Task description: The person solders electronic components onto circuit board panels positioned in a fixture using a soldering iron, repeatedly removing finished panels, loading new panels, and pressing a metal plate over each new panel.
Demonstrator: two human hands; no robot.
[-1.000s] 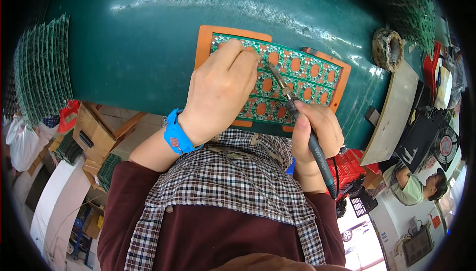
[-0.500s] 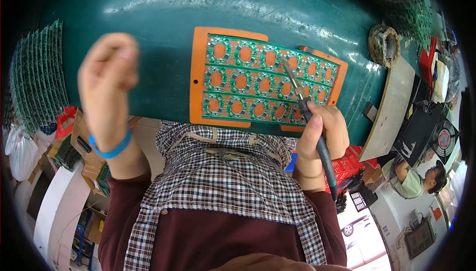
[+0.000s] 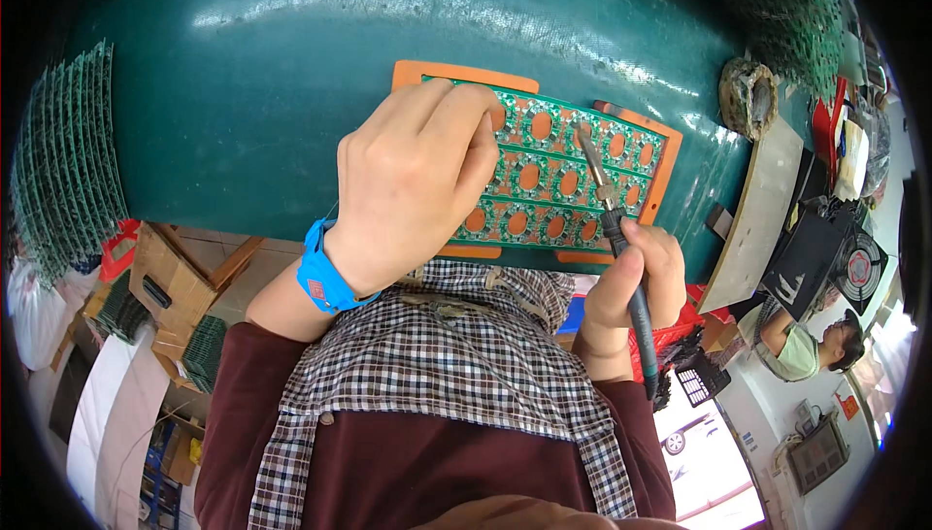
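Note:
In front of me a green circuit board panel [image 3: 553,152], with rows of round cut-outs ringed by small parts, lies in an orange tray [image 3: 466,71]. My right hand [image 3: 646,282] grips a soldering iron [image 3: 615,224] by its dark handle. The iron's metal tip points away from me, over the upper row, right of the panel's middle. Over the panel's left part is my left hand [image 3: 413,176], wearing a blue wristband. Its fingers are curled together, thumb side toward the iron. The hand hides its fingertips, whatever they may hold, and the boards beneath.
A green mat [image 3: 262,113] covers the table. Stacked green boards [image 3: 68,151] stand at the left, more [image 3: 777,6] at the far right. A round, rough-rimmed holder [image 3: 748,98] sits near a pale plank [image 3: 752,219]. Another person [image 3: 801,346] is at the right, beyond a fan [image 3: 859,263].
My left hand has swung right, from the bare mat onto the panel's left part. The iron's tip has shifted slightly right and toward me. The tray appears slightly farther right.

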